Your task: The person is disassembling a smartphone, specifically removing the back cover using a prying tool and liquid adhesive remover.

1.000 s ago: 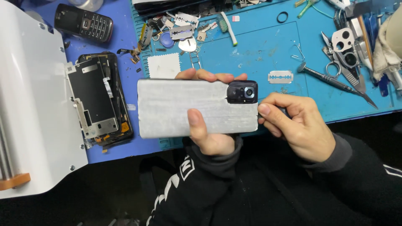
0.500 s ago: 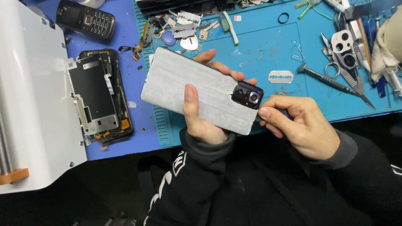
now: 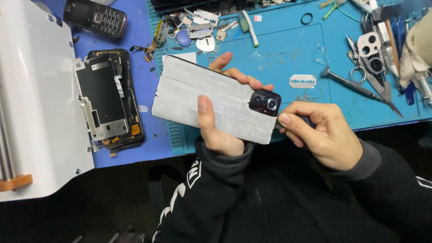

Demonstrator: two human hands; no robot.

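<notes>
My left hand (image 3: 219, 121) grips a smartphone (image 3: 198, 96) face down, its grey back covered in pale tape strips, tilted with the far-left corner raised. A dark camera module (image 3: 265, 102) sits at the phone's right end. My right hand (image 3: 317, 132) pinches the phone's right edge just beside that module, with something small and dark half hidden between its fingers. The thumb of the left hand lies across the taped back, its fingers wrapping behind.
An opened phone frame (image 3: 108, 96) lies on the purple mat at left, beside a white machine housing (image 3: 31, 99). An old keypad phone (image 3: 95, 18) rests at the back. A razor blade (image 3: 303, 81), a scalpel-like tool (image 3: 360, 90), scissors and small parts scatter the blue mat (image 3: 288, 49).
The phone has tilted from level to slanted, its left end swinging away from me. My right hand stays at the camera end.
</notes>
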